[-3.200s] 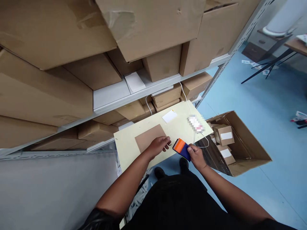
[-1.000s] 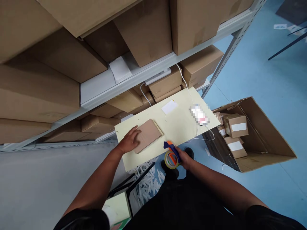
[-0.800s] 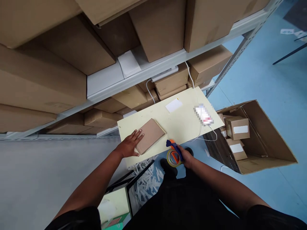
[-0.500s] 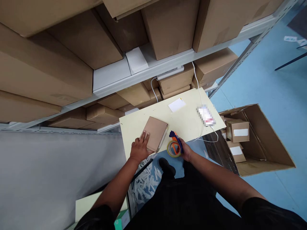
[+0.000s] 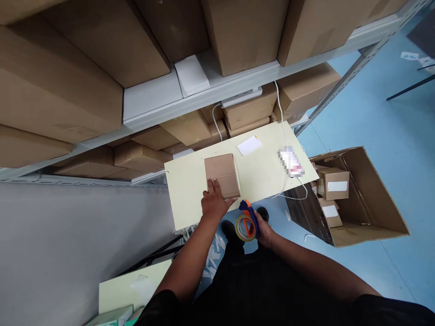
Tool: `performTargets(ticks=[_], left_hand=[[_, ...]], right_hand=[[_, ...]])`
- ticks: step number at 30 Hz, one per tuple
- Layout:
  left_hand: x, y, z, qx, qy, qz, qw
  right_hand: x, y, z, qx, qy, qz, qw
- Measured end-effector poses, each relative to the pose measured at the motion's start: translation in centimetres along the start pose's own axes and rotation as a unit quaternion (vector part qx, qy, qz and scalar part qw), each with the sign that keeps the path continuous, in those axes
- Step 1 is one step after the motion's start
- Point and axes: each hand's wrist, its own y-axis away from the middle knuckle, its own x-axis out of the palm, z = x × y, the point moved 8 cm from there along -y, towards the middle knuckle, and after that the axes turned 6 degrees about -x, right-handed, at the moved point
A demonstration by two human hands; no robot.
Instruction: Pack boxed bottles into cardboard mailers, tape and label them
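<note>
A small flat cardboard box (image 5: pixel 222 174) lies on the pale tabletop (image 5: pixel 185 199). My left hand (image 5: pixel 215 199) rests on its near left part, fingers spread over the top and thumb stretched along the near edge. Just off the table's front edge, my right hand (image 5: pixel 264 228) is closed around a blue and orange tape dispenser (image 5: pixel 252 213). A roll of yellowish tape (image 5: pixel 239 231) sits in the dispenser, which is apart from the box. The fingertips of my right hand are partly hidden behind it.
A white card (image 5: pixel 249 145) and a blurred-out phone-like object (image 5: pixel 291 161) with a white cable lie on the table. Shelves (image 5: pixel 152 103) full of cartons stand behind. At right is a large open carton (image 5: pixel 380 199) with small labelled boxes (image 5: pixel 335 183). White scraps (image 5: pixel 212 256) litter the floor.
The box has been turned on the tabletop so its sides sit straighter to me. My left hand has shifted right along its near edge. The dispenser has moved slightly toward me.
</note>
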Motion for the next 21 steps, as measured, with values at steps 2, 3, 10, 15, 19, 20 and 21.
performTargets(ticks=[2, 3, 10, 15, 19, 20, 21], left_hand=[[0.4, 0.5, -0.8, -0.002, 0.016, 0.002, 1.000], [0.6, 0.9, -1.2, -0.001, 0.022, 0.005, 1.000], [0.2, 2.6, -1.9, 0.105, 0.035, 0.031, 0.993], [-2.0, -1.6, -0.7, 0.238, -0.055, 0.014, 0.970], [-1.6, -4.5, -0.6, 0.204, -0.072, 0.012, 0.976], [-1.5, -4.8, -0.9, 0.188, -0.067, 0.007, 0.980], [-1.4, -4.9, -1.2, 0.173, -0.060, 0.002, 0.983]], right_hand=[[0.4, -0.6, 0.3, 0.009, -0.015, -0.013, 1.000], [0.7, -0.9, 0.6, 0.010, -0.023, -0.018, 1.000], [2.9, -3.2, 8.2, -0.005, -0.040, 0.011, 0.999], [4.0, -4.7, 13.6, 0.044, 0.038, 0.020, 0.998], [4.9, -5.4, 14.4, 0.024, 0.034, 0.031, 0.999], [4.8, -5.3, 14.1, 0.007, 0.015, 0.036, 0.999], [4.4, -5.1, 13.6, -0.011, -0.001, 0.035, 0.999]])
